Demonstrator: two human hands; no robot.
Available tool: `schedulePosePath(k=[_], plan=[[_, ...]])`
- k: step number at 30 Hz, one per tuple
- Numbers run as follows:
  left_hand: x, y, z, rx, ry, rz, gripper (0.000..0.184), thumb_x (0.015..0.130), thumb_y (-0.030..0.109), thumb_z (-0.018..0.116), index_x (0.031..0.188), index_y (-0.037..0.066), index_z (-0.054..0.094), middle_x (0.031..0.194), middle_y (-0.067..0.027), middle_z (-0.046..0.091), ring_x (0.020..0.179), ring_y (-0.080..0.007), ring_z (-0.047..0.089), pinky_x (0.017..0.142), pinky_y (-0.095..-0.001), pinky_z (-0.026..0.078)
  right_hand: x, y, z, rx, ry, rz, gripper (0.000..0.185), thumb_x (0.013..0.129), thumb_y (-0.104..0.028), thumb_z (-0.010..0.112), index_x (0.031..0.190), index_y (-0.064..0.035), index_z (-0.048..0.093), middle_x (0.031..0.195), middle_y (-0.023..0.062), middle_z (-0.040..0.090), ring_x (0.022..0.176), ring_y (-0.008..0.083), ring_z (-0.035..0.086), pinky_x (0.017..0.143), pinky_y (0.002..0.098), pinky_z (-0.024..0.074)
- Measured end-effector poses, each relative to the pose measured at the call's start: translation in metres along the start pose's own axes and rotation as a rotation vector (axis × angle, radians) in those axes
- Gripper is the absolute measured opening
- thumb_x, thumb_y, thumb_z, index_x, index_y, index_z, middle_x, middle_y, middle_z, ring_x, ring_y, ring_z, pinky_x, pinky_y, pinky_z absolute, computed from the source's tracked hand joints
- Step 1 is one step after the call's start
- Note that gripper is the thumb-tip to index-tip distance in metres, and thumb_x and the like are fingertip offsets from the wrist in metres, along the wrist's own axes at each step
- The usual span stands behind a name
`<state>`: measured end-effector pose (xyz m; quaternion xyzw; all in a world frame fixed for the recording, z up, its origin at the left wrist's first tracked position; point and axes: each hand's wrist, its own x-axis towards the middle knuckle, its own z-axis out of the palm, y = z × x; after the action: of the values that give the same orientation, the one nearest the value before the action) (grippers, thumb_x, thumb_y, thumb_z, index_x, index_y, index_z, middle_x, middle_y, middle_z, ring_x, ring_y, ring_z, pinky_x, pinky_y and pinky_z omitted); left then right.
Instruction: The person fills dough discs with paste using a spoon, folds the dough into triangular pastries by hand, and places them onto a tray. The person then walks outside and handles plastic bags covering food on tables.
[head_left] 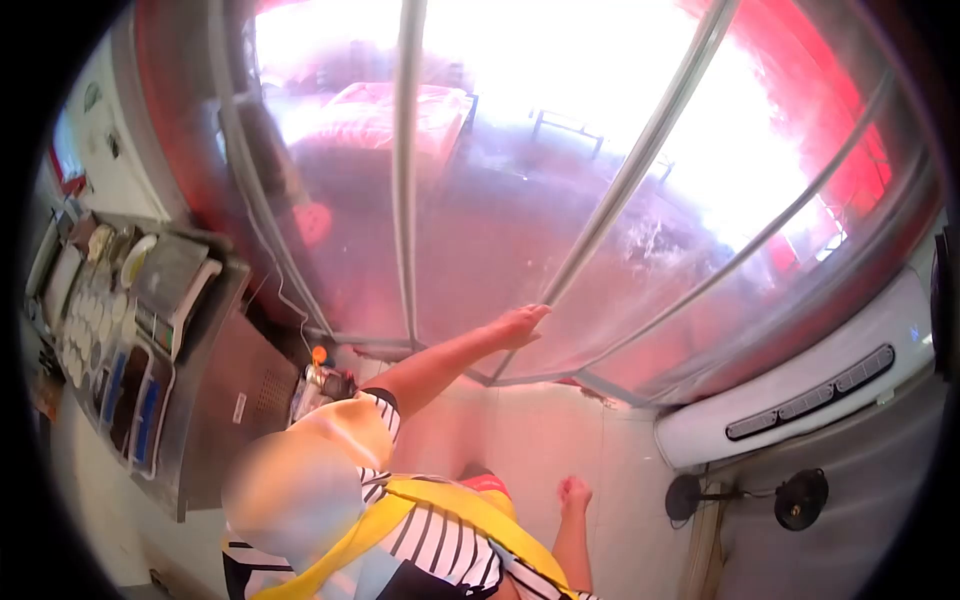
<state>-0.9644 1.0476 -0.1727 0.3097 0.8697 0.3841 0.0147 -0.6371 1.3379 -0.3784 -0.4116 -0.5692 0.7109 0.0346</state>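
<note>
My left hand reaches forward, its fingers curled at the metal frame of a see-through door. Behind that frame the door's clear panel looks hazy and carries bright reflections. Low on the right, my right hand hangs over the tiled floor with its fingers curled in and nothing visible in them. A striped sleeve and a yellow strap cross the bottom of the view.
To the left stands a metal counter bearing rows of pale round pieces and trays. On the right are a white unit with dark vents and a black fan. Beyond the panel is a covered table.
</note>
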Motion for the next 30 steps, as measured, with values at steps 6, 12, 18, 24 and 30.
schedulePosePath(k=[6, 12, 18, 24, 30], plan=[[0.141, -0.042, -0.048, -0.064, -0.003, -0.106, 0.050, 0.074, 0.009, 0.060, 0.122, 0.012, 0.048, 0.120, -0.0123, 0.056, 0.112, -0.0322, 0.052, 0.090, -0.0418, 0.045, 0.138, -0.245, 0.264, -0.203, -0.568, -0.271, 0.016, 0.089, -0.018, 0.060, 0.089, -0.0018, 0.062, 0.076, 0.0046, 0.062, 0.066, 0.0115, 0.058, 0.060, 0.0242, 0.0481], [0.298, -0.259, -0.025, 0.696, 1.007, 0.104, 0.065, 0.071, 0.021, 0.066, 0.129, 0.005, 0.042, 0.111, -0.0186, 0.058, 0.108, -0.0354, 0.054, 0.090, -0.0481, 0.042, 0.254, -0.358, 0.416, -0.278, -0.871, -0.314, 0.064, 0.089, -0.021, 0.061, 0.143, -0.0162, 0.027, 0.126, 0.0080, 0.049, 0.094, 0.0186, 0.060, 0.072, 0.0321, 0.0512], [0.341, -0.296, -0.194, -0.724, 0.229, -0.266, 0.084, 0.079, 0.011, 0.069, 0.146, 0.011, 0.018, 0.122, -0.0163, 0.051, 0.084, -0.0177, 0.062, 0.065, -0.0295, 0.053, 0.421, -0.424, 0.407, 0.062, -0.117, -0.398, 0.083, 0.086, -0.014, 0.064, 0.148, -0.0261, 0.009, 0.142, 0.0116, 0.036, 0.107, 0.0247, 0.055, 0.076, 0.0384, 0.0522], [0.330, -0.374, -0.215, -0.082, 0.678, -0.379, 0.096, 0.072, 0.008, 0.073, 0.148, 0.015, 0.015, 0.118, -0.0234, 0.055, 0.065, -0.0155, 0.057, 0.059, -0.0296, 0.049, 0.574, -0.408, 0.388, 0.110, 0.247, -0.010, 0.085, 0.086, -0.020, 0.066, 0.145, -0.0296, 0.007, 0.127, 0.0189, 0.047, 0.102, 0.0359, 0.058, 0.078, 0.0446, 0.0510], [0.336, -0.478, -0.188, 0.222, 0.695, -0.584, 0.097, 0.070, 0.007, 0.074, 0.147, 0.017, 0.017, 0.106, -0.0219, 0.059, 0.062, -0.0183, 0.060, 0.057, -0.0319, 0.051, 0.720, -0.375, 0.426, -0.351, 0.261, 0.428, 0.036, 0.087, -0.034, 0.063, 0.098, -0.0028, 0.049, 0.083, 0.0129, 0.050, 0.066, 0.0264, 0.053, 0.057, 0.0455, 0.0501]])
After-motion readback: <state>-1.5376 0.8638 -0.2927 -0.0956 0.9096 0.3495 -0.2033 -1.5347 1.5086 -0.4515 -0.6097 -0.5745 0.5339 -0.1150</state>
